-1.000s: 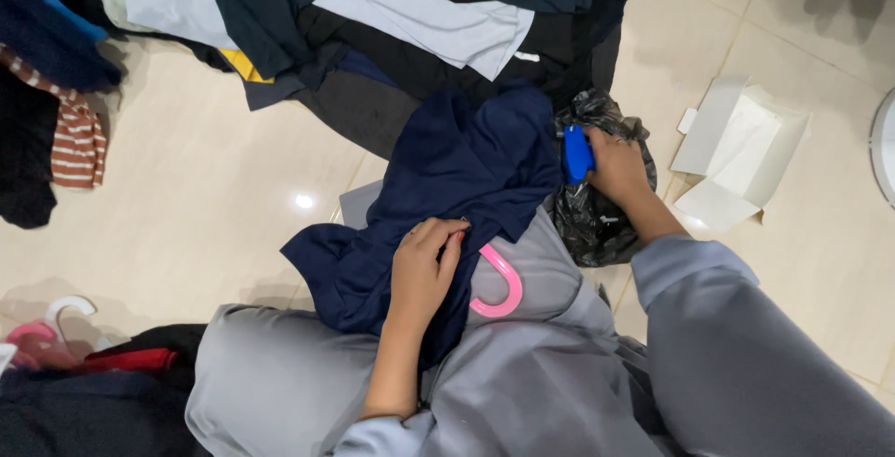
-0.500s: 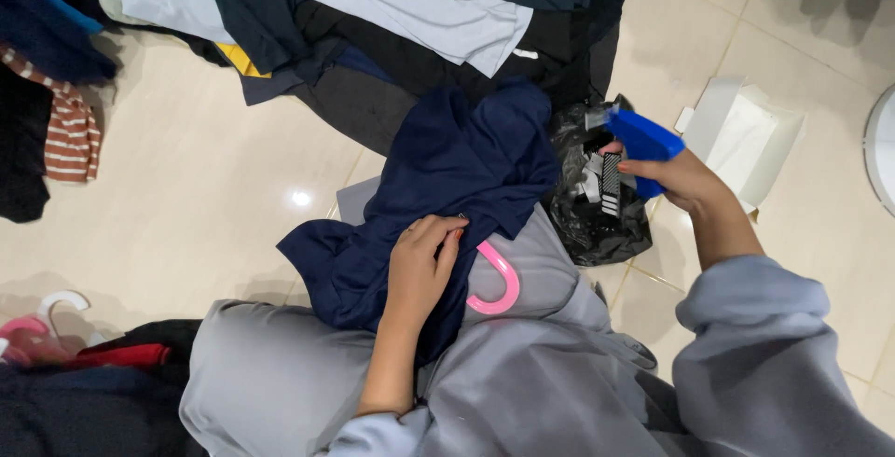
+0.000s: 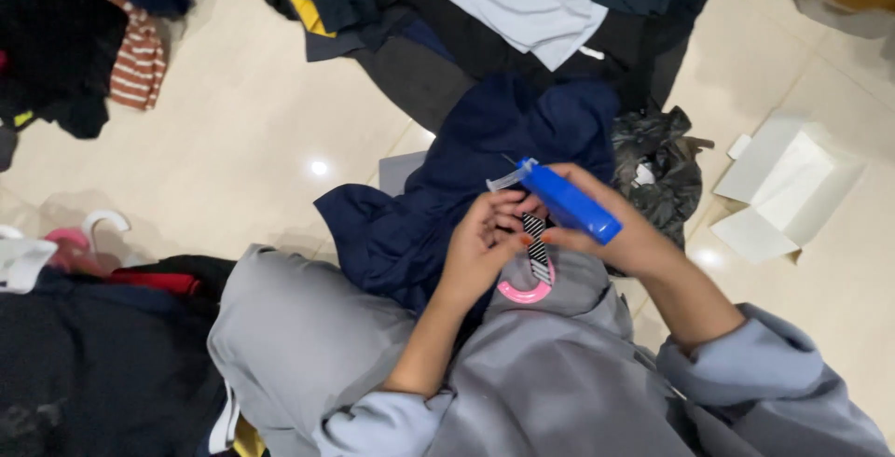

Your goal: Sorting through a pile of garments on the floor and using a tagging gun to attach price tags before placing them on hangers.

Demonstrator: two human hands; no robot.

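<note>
While the blue tagging gun point(image 3: 569, 203) sits clamped in my right hand point(image 3: 623, 233) over my lap, my left hand point(image 3: 480, 242) pinches the striped tag point(image 3: 535, 244) at its needle, against the navy garment point(image 3: 485, 177). If my fingers slip, the needle could prick me or miss the cloth near the pink hanger point(image 3: 527, 291).

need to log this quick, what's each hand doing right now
Left hand: fingers pinched at the striped strip.
Right hand: closed around the blue tagging gun.
</note>
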